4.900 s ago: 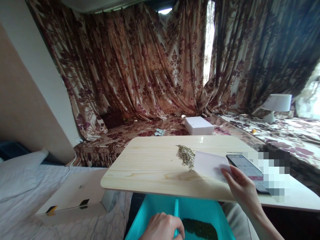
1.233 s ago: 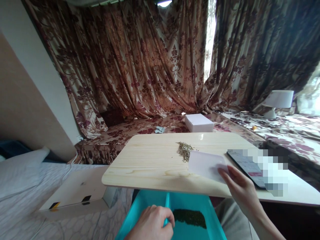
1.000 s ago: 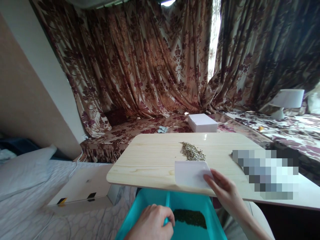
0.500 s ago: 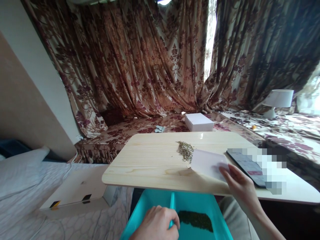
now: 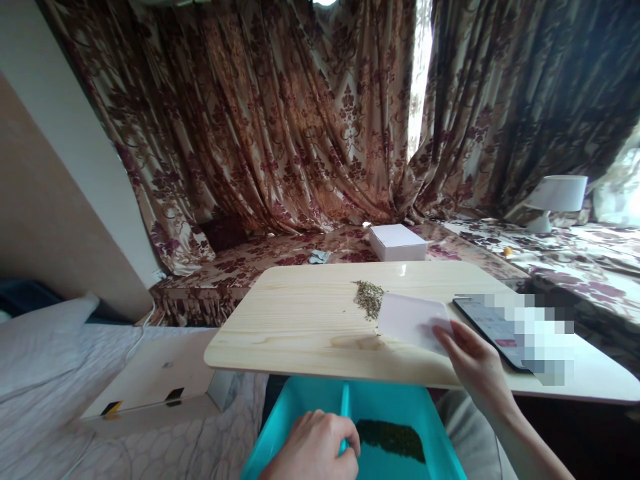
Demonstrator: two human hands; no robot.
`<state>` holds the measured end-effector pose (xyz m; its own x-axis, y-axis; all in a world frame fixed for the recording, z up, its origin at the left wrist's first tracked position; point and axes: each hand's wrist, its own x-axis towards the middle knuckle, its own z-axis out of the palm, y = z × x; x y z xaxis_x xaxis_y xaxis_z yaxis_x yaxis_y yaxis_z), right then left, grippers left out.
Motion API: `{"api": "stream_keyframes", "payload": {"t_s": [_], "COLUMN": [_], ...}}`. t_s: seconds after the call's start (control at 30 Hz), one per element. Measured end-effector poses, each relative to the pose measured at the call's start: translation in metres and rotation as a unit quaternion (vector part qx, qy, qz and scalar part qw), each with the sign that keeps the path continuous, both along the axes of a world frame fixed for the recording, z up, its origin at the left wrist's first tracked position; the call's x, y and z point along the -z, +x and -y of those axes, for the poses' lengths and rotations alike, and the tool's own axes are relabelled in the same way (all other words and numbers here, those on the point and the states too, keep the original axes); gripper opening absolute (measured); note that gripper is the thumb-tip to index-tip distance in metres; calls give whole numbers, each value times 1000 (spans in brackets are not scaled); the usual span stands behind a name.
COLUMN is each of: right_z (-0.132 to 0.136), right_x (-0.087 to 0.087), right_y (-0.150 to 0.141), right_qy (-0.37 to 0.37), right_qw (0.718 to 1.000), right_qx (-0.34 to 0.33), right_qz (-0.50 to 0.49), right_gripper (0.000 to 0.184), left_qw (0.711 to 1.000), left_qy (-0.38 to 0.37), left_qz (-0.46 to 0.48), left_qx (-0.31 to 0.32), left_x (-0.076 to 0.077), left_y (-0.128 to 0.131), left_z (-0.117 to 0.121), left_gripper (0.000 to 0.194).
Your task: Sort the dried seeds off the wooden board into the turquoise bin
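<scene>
My right hand (image 5: pixel 473 353) pinches one end of a pale, translucent plastic scraper (image 5: pixel 413 323), a flat rectangular piece. The scraper's far end touches the right side of a small pile of greenish-brown dried seeds or herb bits (image 5: pixel 369 300) on the wooden tabletop (image 5: pixel 295 327). Below the table's front edge is a teal divided bin (image 5: pixel 280 407). My left hand (image 5: pixel 317 447) is closed around the bin's middle divider (image 5: pixel 345 400). In the bin's right compartment lies a dark green heap of similar bits (image 5: pixel 393 439).
A phone (image 5: pixel 490 333), partly blurred out, lies on the right of the table. Behind the table sits a white box (image 5: pixel 397 242) on a patterned ledge. A flat carton (image 5: pixel 155 380) rests on the bed at left. At far right stands a lamp (image 5: pixel 557 195).
The scraper moved from in front of the pile at the near edge back to its right side, then slightly left. The pile looks narrower. My left hand stays on the divider.
</scene>
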<state>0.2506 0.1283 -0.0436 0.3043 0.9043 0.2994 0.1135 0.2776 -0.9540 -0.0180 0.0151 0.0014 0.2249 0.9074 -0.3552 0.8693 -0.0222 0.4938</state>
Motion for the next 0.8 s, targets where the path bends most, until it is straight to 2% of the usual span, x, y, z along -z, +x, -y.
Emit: {"api": "stream_keyframes", "payload": {"t_s": [0.13,0.4,0.8], "right_z": [-1,6,0], "right_x": [0,-5,6], "right_y": [2,-3,0], "right_qy": [-4,-23,-22], "right_qw": [1000,1000,999], "right_qx": [13,-3,-2], "right_qz": [-14,-18,-31], "right_gripper": [40,37,39], "left_qw": [1000,1000,1000], "left_qy": [-4,-11,3], "left_qz": [-4,-1,8], "left_qx": [-1,-6,-5], "left_x": [-2,-7,6], "left_y": [1,2,0], "left_z": [0,1,0], "left_gripper": [36,36,35]}}
